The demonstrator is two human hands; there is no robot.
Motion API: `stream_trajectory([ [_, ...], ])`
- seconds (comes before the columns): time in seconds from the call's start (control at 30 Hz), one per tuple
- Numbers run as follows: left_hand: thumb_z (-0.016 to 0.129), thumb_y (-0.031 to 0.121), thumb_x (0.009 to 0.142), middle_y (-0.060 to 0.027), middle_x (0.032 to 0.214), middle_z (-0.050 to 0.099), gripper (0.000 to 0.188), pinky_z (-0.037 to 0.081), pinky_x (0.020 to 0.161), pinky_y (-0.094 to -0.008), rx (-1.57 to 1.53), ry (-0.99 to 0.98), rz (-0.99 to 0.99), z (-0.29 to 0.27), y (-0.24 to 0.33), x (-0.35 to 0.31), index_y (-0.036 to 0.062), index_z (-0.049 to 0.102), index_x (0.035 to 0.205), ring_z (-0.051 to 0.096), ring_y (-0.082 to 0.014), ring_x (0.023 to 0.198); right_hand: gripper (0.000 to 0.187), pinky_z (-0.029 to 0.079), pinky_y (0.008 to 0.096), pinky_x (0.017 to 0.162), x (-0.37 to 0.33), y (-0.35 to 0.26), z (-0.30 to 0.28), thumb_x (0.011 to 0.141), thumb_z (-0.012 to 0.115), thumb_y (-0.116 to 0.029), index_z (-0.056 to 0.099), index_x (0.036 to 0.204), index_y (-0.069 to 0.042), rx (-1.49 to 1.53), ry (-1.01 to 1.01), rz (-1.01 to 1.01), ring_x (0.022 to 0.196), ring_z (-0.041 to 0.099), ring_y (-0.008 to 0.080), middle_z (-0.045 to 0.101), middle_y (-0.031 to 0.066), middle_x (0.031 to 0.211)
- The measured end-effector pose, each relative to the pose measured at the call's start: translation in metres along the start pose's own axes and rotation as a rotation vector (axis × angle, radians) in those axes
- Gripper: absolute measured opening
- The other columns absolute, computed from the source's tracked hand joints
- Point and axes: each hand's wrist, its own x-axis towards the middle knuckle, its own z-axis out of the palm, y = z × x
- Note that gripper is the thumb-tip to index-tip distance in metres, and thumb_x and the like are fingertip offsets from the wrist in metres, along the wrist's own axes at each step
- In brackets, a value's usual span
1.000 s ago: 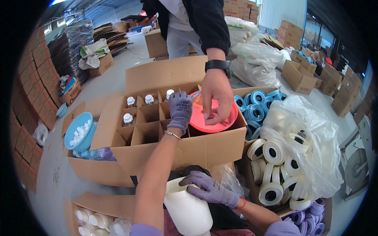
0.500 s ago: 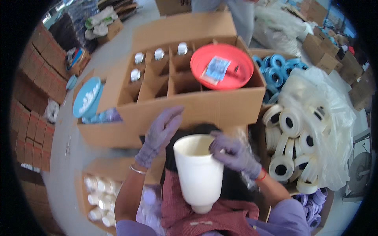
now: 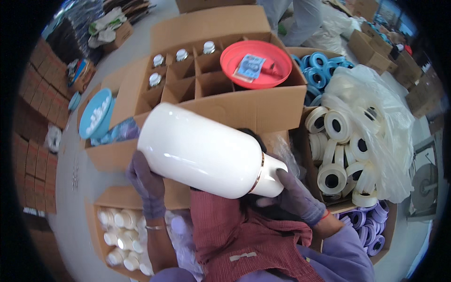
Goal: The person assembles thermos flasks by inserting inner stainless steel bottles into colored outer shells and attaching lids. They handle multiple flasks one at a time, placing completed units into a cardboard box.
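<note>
A glossy white bottle-shaped casing (image 3: pixel 202 148) with a copper-coloured ring near its neck lies tilted across in front of me. Its wide end points up and left, its narrow neck down and right. My left hand (image 3: pixel 148 181), in a purple-grey glove, supports the wide end from below, its fingers partly hidden behind it. Around the neck my right hand (image 3: pixel 296 197), gloved alike, closes with the thumb on the near side. Beyond the casing stands a divided cardboard box (image 3: pixel 221 105) with several silver-white capped items in its cells.
A red basin (image 3: pixel 282 58) with blue paper rests on the box. Left of it sits a blue bowl (image 3: pixel 105 117) of small white pieces. To the right are cream rings (image 3: pixel 331 178) under plastic, blue rings (image 3: pixel 317 77) and purple rings (image 3: pixel 376 244). White-capped bottles (image 3: pixel 124 242) fill a box at lower left.
The casing has gone from upright, open wide end up, to tilted sideways. My left hand has come onto its wide end; my right hand has moved from the rim to the neck.
</note>
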Motion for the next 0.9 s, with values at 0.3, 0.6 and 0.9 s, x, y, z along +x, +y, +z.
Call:
stream_trajectory([
  [0.3, 0.035, 0.031, 0.107, -0.0179, 0.109, 0.069, 0.045, 0.052, 0.083, -0.0359, 0.421, -0.155, 0.133, -0.017, -0.042, 0.046, -0.0035, 0.057, 0.126, 0.067, -0.0221, 0.096, 0.085, 0.042, 0.0461, 0.102, 0.032, -0.095, -0.018, 0.067, 0.086, -0.020, 0.040, 0.137, -0.006, -1.278, -0.077, -1.276, 0.123, 0.050, 0.0350, 0.046, 0.0204, 0.133],
  [0.6, 0.073, 0.018, 0.077, -0.0083, 0.068, 0.059, 0.011, 0.049, 0.096, -0.0474, 0.233, -1.149, 0.560, 0.079, 0.011, -0.018, 0.0110, 0.071, 0.084, 0.064, -0.0292, 0.081, 0.091, 0.050, 0.0461, 0.095, 0.242, -0.187, -0.062, 0.076, 0.071, -0.063, 0.042, 0.143, -0.007, -2.000, 0.494, -0.663, 0.115, 0.058, 0.0421, 0.053, 0.0264, 0.128],
  [0.9, 0.047, 0.019, 0.095, -0.0088, 0.073, 0.067, 0.036, 0.049, 0.076, -0.0348, 0.227, -0.761, -0.013, 0.044, -0.017, -0.045, -0.0008, 0.073, 0.080, 0.054, -0.0153, 0.059, 0.039, 0.051, 0.0412, 0.084, 0.130, -0.148, -0.077, 0.088, 0.069, -0.030, 0.061, 0.114, -0.002, -1.563, 0.325, -1.144, 0.100, 0.062, 0.0358, 0.062, 0.0185, 0.105],
])
